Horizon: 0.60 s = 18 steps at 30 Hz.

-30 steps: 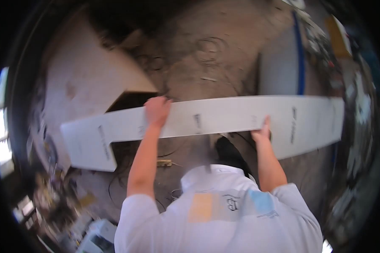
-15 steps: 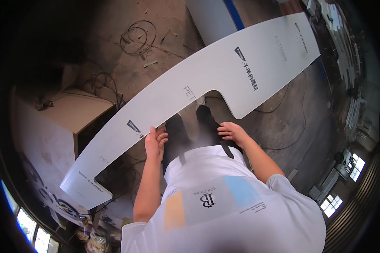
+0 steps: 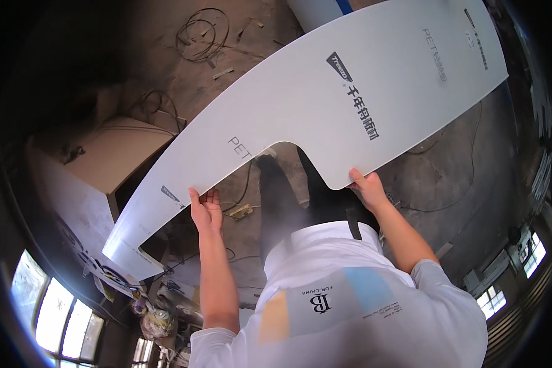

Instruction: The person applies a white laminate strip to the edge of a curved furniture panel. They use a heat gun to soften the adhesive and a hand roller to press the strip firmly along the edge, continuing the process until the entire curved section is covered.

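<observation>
A long white panel (image 3: 325, 104) with a notch cut from its near edge and dark printing on its face stretches from lower left to upper right. My left hand (image 3: 205, 208) grips the narrow part of its near edge. My right hand (image 3: 368, 187) grips the near edge of the wide part, beside the notch. The panel is held off the floor in front of me, above my dark trousers and shoes.
A white box-like cabinet (image 3: 113, 156) stands at the left. Coiled cables (image 3: 202, 27) and scraps lie on the dirt floor at the top. Another white panel with a blue stripe (image 3: 325, 7) lies at the top edge. Windows show at the lower corners.
The panel has swung from level across the view to a steep diagonal and come closer. Both hands stay on its near edge.
</observation>
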Tool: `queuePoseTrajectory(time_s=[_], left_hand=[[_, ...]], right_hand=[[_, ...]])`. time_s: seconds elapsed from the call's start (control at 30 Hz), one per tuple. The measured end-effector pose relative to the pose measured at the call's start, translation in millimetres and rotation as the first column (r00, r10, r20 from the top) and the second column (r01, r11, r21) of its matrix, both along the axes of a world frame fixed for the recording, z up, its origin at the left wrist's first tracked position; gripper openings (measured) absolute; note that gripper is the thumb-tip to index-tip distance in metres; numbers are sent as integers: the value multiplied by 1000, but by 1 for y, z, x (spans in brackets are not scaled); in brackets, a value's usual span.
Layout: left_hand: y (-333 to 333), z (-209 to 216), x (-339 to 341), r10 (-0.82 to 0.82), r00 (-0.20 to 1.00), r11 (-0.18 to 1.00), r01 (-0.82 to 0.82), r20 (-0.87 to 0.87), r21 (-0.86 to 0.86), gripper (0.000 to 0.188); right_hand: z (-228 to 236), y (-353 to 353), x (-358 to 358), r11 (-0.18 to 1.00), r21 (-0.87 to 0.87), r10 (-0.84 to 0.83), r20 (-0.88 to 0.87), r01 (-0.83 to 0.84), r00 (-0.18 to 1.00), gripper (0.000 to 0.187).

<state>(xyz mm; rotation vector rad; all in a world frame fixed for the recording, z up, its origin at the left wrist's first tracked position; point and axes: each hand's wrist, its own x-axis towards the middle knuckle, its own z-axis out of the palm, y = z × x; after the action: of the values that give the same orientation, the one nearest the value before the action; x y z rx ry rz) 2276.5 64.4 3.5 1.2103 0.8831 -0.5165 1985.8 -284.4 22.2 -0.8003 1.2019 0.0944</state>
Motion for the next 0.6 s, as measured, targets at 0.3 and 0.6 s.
queuePoseTrajectory(time_s=[0.3,0.6], left_hand=[[-15,6,-7,37,998,999,-36,47,-20,36],[88,2,-167,-691,711,708,633,126,313,27]], right_hand=[[-1,2,1,993,-65,102,3,-101,995,58],[-1,0,-30,904,-192,361,-139,-383,922,56]])
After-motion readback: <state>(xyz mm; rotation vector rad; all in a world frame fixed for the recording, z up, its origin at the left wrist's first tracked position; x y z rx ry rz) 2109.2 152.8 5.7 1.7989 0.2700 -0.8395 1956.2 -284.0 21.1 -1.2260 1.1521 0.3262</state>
